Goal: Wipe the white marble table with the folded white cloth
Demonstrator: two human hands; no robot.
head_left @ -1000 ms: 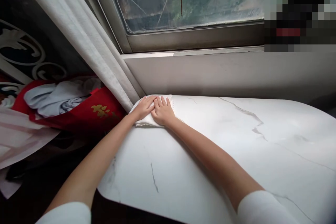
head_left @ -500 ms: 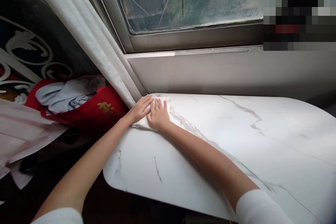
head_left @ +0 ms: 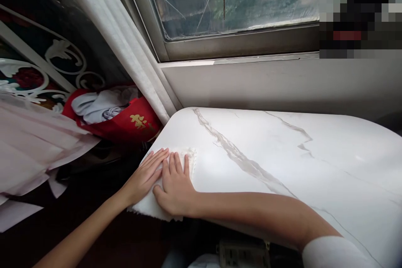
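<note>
Both hands lie flat, side by side, on a white cloth (head_left: 147, 206) at the near left edge of a white marble-patterned tabletop (head_left: 282, 163). My left hand (head_left: 145, 177) presses the cloth's left part, fingers stretched out. My right hand (head_left: 175, 186) presses its right part, fingers together and extended. The cloth's near edge hangs slightly over the table rim.
A window (head_left: 232, 4) with a grey sill runs behind the table. A white curtain (head_left: 116, 37) hangs at the left. Beside the table lie a red bag with grey clothes (head_left: 116, 113) and pink fabric (head_left: 34, 142). A dark floor lies below.
Both hands have slid the cloth from the far left corner near the curtain toward me, to the table's near left edge.
</note>
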